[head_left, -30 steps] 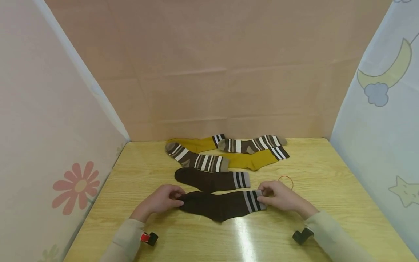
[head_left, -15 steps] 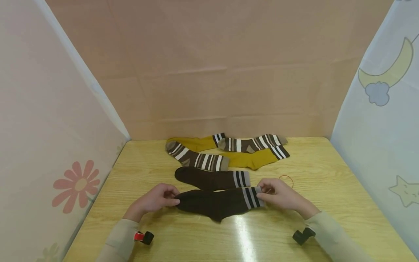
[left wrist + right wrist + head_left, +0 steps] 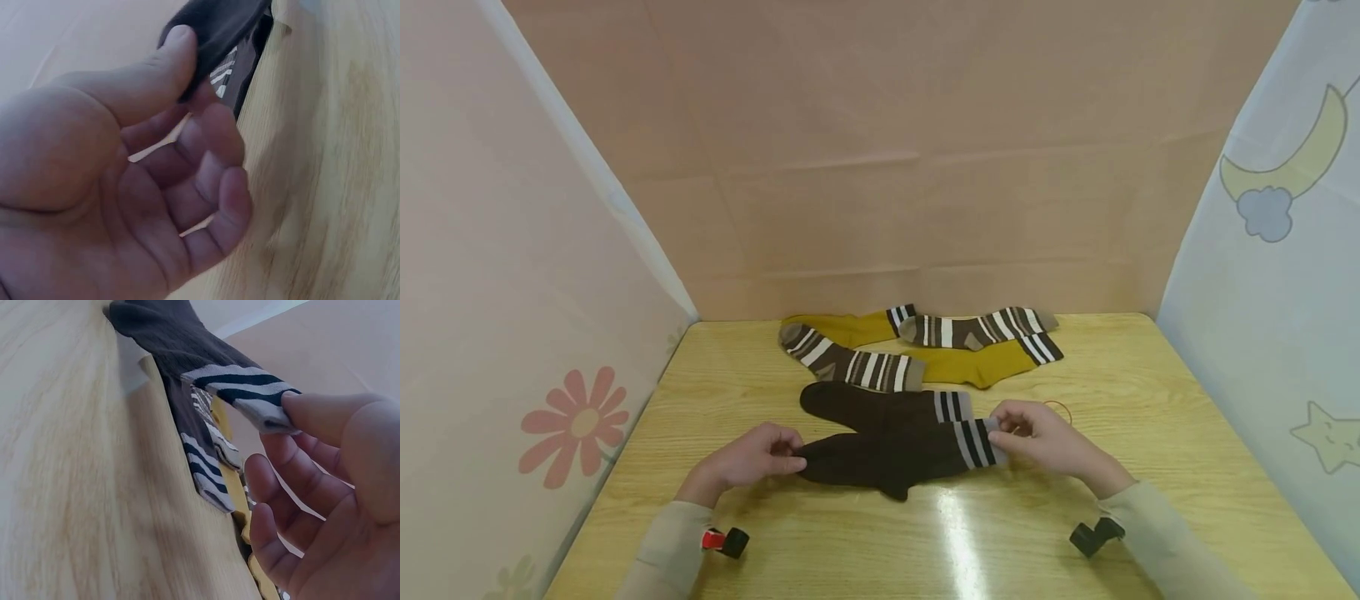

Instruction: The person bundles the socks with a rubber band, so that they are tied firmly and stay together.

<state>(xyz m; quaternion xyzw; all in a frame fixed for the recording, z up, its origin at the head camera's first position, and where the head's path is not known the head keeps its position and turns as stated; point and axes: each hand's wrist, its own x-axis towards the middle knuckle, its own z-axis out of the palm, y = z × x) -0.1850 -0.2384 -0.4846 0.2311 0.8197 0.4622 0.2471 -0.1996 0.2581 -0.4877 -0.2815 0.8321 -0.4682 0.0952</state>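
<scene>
A dark brown sock point(image 3: 880, 460) with a grey-and-black striped cuff is stretched between both hands, lifted off the table. At its toe end, the left hand point(image 3: 752, 457) pinches the fabric between thumb and fingers. The right hand point(image 3: 1039, 435) pinches the cuff; in the right wrist view the striped cuff point(image 3: 250, 394) hangs from thumb and forefinger. Just behind lies a matching brown sock point(image 3: 842, 402) flat on the table, its front edge partly covered by the held one in the head view.
Farther back on the wooden table point(image 3: 715, 375) lie two striped socks point(image 3: 880, 372) and two mustard socks point(image 3: 977, 367), overlapping. A thin red ring point(image 3: 1060, 408) lies behind the right hand. Fabric walls point(image 3: 925, 208) enclose the back and sides.
The held brown sock has risen off the table and moved slightly back and left, now overlapping the matching sock in the head view. The left hand has shifted left; both hands keep their pinch.
</scene>
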